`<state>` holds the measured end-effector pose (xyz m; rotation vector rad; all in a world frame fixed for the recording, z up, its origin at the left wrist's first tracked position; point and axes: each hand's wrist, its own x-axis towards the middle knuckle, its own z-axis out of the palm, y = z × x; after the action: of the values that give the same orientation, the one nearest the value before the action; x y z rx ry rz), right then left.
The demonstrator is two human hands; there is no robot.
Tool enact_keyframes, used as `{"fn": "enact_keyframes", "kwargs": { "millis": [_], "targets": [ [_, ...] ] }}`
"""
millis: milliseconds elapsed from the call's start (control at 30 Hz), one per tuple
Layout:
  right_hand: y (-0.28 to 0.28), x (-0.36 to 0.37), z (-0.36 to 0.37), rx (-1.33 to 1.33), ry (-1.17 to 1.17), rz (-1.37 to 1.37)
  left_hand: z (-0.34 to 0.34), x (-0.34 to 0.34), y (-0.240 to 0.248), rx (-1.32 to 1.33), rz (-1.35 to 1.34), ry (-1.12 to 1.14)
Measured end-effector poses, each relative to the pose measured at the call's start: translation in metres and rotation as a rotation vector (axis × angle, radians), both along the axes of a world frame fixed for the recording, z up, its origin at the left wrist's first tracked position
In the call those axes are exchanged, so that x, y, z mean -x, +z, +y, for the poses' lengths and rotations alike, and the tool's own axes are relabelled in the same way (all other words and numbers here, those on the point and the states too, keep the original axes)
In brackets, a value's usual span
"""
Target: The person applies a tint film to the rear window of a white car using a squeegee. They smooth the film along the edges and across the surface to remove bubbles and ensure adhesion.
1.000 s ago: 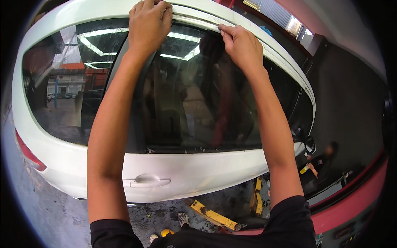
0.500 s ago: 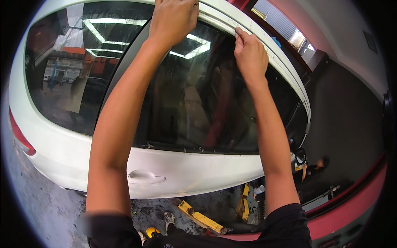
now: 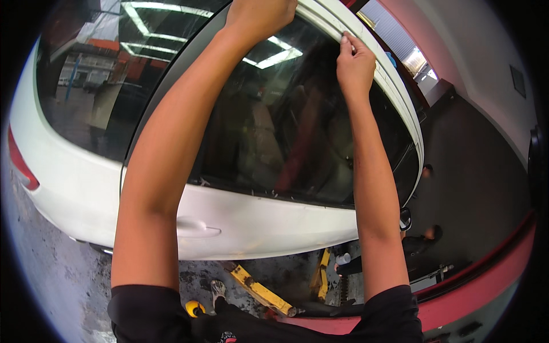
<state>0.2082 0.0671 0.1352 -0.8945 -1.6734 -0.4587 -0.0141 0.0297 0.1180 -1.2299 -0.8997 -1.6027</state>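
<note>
A white car (image 3: 211,247) with dark glass fills the middle of the view, its side toward me. Both my arms reach up and forward over its side window (image 3: 297,126). My left hand (image 3: 260,20) is at the upper window frame, cut by the top of the picture, so its fingertips are hidden. Further along the frame, my right hand (image 3: 357,66) has thumb and fingers pinched together at the pale trim (image 3: 326,18) along the roof edge. What lies between those fingers, if anything, is too small to make out.
Yellow lift arms (image 3: 260,288) lie on the stained floor below the car. My shoe (image 3: 218,290) and a round yellow object (image 3: 195,308) are nearby. A person in dark clothes (image 3: 420,246) is beyond my right arm. Something red (image 3: 480,286) curves along the lower right.
Both hands have shifted slightly right along the window frame. The view has shifted too, so the car sits a little higher and further left. The right hand keeps its pinch.
</note>
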Motion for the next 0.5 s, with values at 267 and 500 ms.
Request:
{"fn": "enact_keyframes", "kwargs": {
  "millis": [267,500],
  "targets": [
    [0.031,-0.01,-0.022,-0.102,-0.283,-0.523,0.0,0.013,-0.003,-0.036,0.014,-0.059],
    [0.017,-0.009,0.022,0.158,0.275,-0.009,0.004,0.015,0.002,-0.014,-0.007,-0.053]
  ]
}}
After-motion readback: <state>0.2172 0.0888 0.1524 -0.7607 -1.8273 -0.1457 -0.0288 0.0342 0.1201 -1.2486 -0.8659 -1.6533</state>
